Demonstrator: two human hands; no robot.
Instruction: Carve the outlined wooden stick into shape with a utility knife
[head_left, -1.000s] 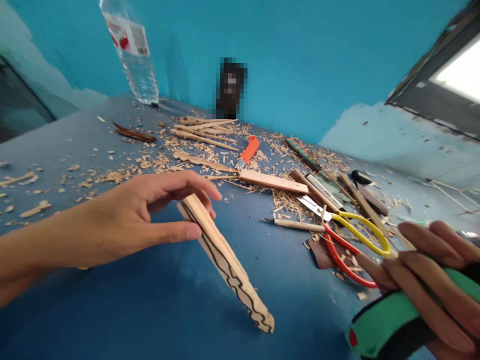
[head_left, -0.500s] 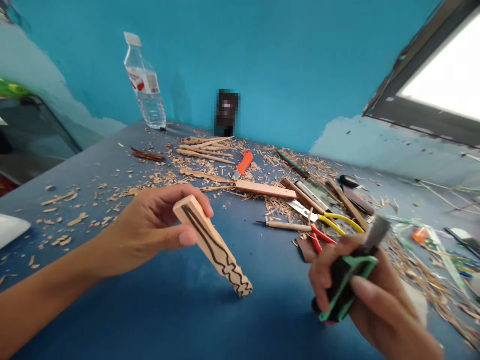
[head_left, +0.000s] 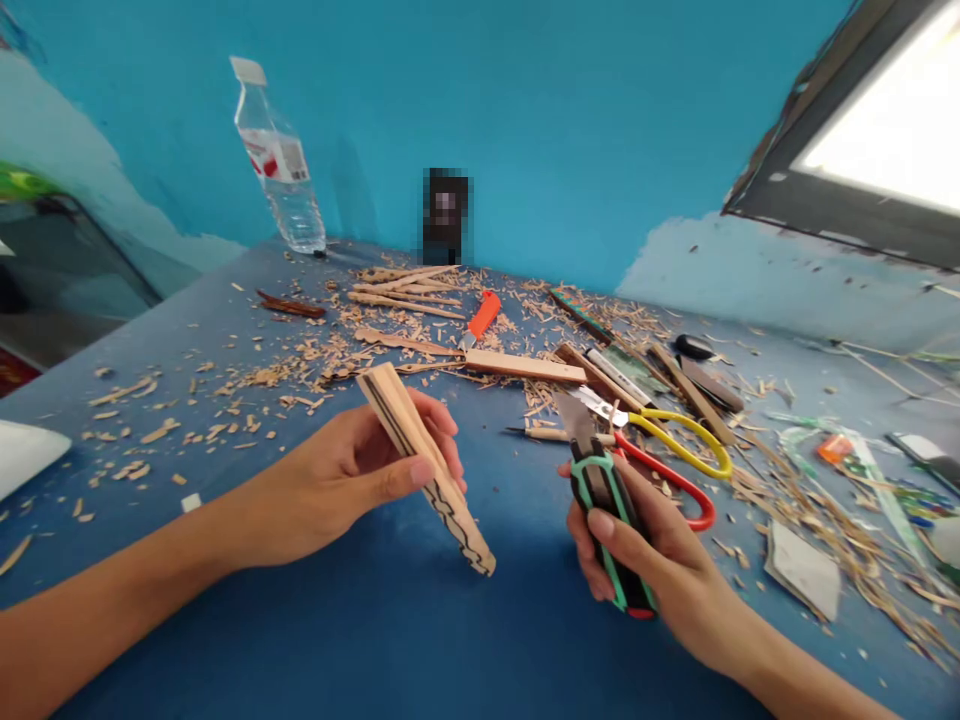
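A narrow wooden block [head_left: 400,418] with wavy black lines drawn along it is pinched in my left hand [head_left: 337,480], tilted with its shaped end low and to the right. My right hand [head_left: 645,540] is wrapped round a black and green utility knife [head_left: 606,490], its wide blade out and pointing up. Block and knife are apart. Just beyond the knife lie scissors [head_left: 679,435] with one yellow and one red handle, and a thin wooden-handled tool [head_left: 551,434] with a dark point.
An orange cutter [head_left: 484,315], a plain wooden strip [head_left: 525,366] and several carved sticks [head_left: 405,292] lie among shavings. A water bottle [head_left: 281,170] stands at the back left by the blue wall. A white sanding-like pad [head_left: 804,568] and more shavings lie on the right.
My right hand has brought the knife leftward, closer to the block, uncovering the scissors' handles. My left hand has shifted slightly right and turned the block so its side shows more.
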